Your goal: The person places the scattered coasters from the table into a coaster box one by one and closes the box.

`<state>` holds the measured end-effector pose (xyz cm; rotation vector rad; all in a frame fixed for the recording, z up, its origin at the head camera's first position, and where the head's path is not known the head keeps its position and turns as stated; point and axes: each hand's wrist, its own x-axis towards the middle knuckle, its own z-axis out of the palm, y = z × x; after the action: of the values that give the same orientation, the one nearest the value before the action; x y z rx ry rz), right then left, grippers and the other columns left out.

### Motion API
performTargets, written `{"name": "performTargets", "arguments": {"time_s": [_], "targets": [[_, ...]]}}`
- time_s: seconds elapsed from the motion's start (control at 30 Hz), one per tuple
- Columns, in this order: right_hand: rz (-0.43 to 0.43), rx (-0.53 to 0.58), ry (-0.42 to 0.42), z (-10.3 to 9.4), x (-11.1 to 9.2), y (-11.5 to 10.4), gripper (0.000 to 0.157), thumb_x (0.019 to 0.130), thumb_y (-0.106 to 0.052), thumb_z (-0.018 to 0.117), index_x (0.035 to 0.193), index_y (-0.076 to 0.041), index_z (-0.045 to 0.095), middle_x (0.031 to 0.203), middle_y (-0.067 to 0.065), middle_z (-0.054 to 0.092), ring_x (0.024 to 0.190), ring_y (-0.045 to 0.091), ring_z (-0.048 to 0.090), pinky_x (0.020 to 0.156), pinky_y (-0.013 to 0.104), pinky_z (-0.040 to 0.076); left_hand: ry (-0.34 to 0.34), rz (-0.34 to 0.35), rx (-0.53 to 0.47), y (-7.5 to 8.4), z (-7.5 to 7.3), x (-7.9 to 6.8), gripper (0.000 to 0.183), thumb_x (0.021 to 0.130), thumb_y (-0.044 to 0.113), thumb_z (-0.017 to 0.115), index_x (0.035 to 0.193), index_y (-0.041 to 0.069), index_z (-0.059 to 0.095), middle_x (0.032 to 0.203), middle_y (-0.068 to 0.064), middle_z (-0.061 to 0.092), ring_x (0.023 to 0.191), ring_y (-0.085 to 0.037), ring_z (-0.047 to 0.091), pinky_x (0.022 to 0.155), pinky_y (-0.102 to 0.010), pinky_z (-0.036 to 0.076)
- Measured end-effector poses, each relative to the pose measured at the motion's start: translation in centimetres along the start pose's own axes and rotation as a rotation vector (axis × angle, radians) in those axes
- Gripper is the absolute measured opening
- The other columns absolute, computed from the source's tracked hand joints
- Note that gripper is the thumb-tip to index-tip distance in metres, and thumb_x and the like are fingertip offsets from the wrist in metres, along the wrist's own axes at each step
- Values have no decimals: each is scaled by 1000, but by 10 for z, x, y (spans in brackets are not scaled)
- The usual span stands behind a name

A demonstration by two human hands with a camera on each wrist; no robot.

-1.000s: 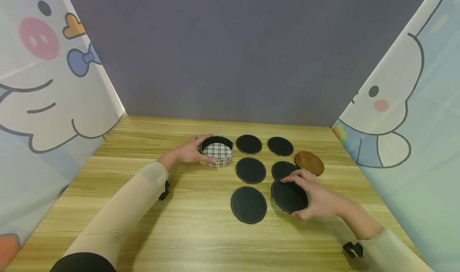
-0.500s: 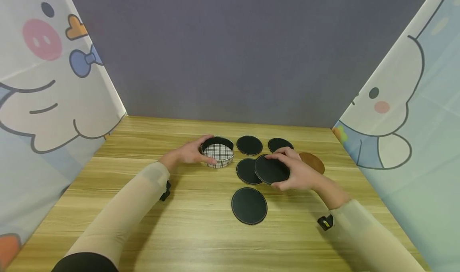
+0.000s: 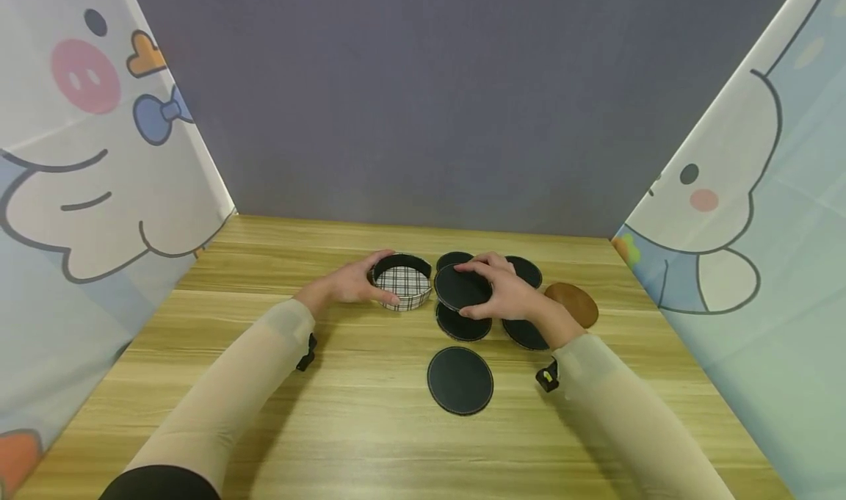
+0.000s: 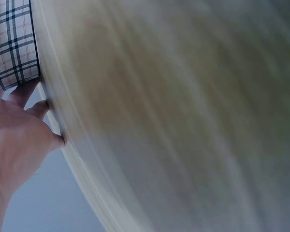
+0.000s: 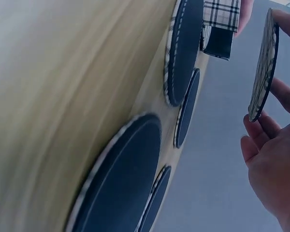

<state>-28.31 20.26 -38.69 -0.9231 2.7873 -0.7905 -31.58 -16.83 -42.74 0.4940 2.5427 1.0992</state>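
Observation:
My left hand (image 3: 346, 281) holds a round coaster holder (image 3: 405, 283), fingers at its back and thumb along its front. The holder has a black inner wall and a plaid floor; its plaid outside (image 4: 13, 46) shows in the left wrist view. In my right hand (image 3: 507, 292) a round black coaster (image 3: 460, 288) is pinched by its edges, just right of the holder. The right wrist view shows this coaster (image 5: 264, 67) raised above the table, with a plaid underside. Beneath it lie a back coaster (image 3: 453, 258) and a middle coaster (image 3: 464, 325), both partly hidden.
A front coaster (image 3: 460, 380) lies alone nearer me. Behind the right hand and forearm are two more, a far coaster (image 3: 526, 271) and a near coaster (image 3: 526, 334). A brown oval piece (image 3: 572, 305) lies at the right. A grey wall (image 3: 423, 118) closes the wooden table's back.
The right hand has carried its coaster leftward and away from me, from the front right of the group to beside the holder. The left hand and holder have stayed in place.

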Motion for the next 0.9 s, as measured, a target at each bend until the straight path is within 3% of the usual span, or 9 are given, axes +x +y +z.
{"name": "performTargets", "arguments": {"time_s": [0.27,0.57,0.9], "targets": [[-4,-12,-4,9,31,-5,82,89,-47,89,162,-27,56,166,15,40,156,43,32,124,71,27,2,-3,3,-1,-1,1,129,78,63,96,177,36,18,172,-22,42,155,-49,45,128,-70,30],[-4,-27,-25,19,65,-14,82,90,-52,86,163,-28,56,167,13,41,158,41,32,125,70,28,-8,0,-40,-2,-1,1,124,82,55,96,177,33,19,165,-20,49,143,-42,56,127,-64,35],[23,-40,-78,37,91,-24,84,90,-57,84,163,-29,55,169,13,40,162,40,29,129,69,25,-17,3,-40,-2,-2,2,123,82,58,95,176,33,19,171,-18,43,147,-42,52,125,-63,37]]}}
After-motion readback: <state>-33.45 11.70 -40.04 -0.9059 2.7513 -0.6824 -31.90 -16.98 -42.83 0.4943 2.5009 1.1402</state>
